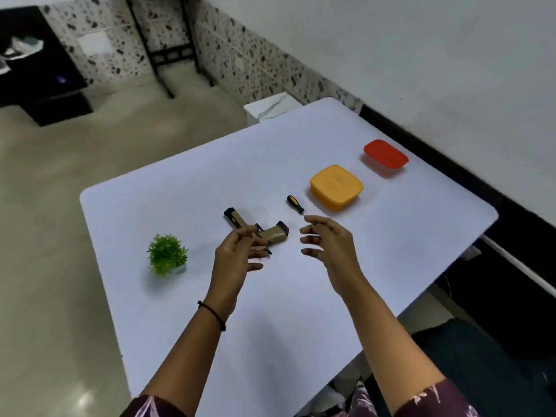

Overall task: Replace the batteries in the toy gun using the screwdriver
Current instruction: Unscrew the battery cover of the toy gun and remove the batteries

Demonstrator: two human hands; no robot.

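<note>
A tan and black toy gun (272,233) lies on the white table (376,245) near its middle. My left hand (237,254) hovers over the gun's near side with loosely curled fingers, hiding part of it; it grips nothing. A small screwdriver (295,204) with a black and yellow handle lies just beyond the gun, its tip pointing toward my right hand (328,242). That hand floats to the right of the gun, fingers spread and relaxed, its fingertips close to the screwdriver's tip without touching.
A closed yellow box (336,188) stands behind the screwdriver, and a closed red box (386,158) farther back right. A small green potted plant (167,255) sits at the table's left. The table's right edge runs along a wall.
</note>
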